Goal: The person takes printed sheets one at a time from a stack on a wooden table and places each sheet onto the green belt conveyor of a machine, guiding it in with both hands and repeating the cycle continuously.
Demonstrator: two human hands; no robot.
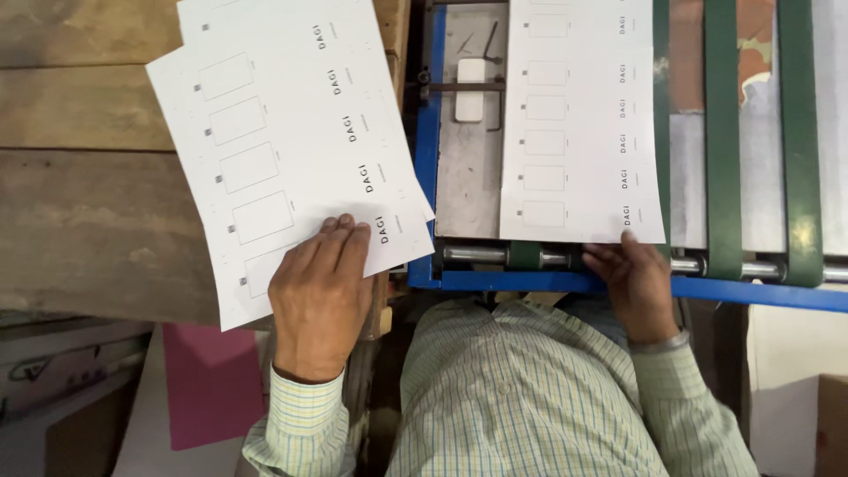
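The left hand (320, 296) lies flat, fingers stretched out and close together, fingertips pressed on the near edge of the top printed sheet (283, 150); it grips nothing, only pins the paper down. That sheet tops a loose stack (208, 18) of like white sheets, skewed at an angle, resting on the wooden bench (79, 203) with its near corner hanging past the bench's near edge, beside the machine's left side.

The right hand (634, 283) sits at the near edge of the machine bed, fingers curled a little; its fingertips touch the near right corner of a second printed sheet (579, 124). Whether they pinch that corner or merely rest on it cannot be told. This sheet lies straight along the grey metal bed (468, 185), its near edge just above the roller (495, 256) and the blue frame (530, 283). Green belts (723, 132) run alongside to the right. A pink board (212, 380) stands below the bench.
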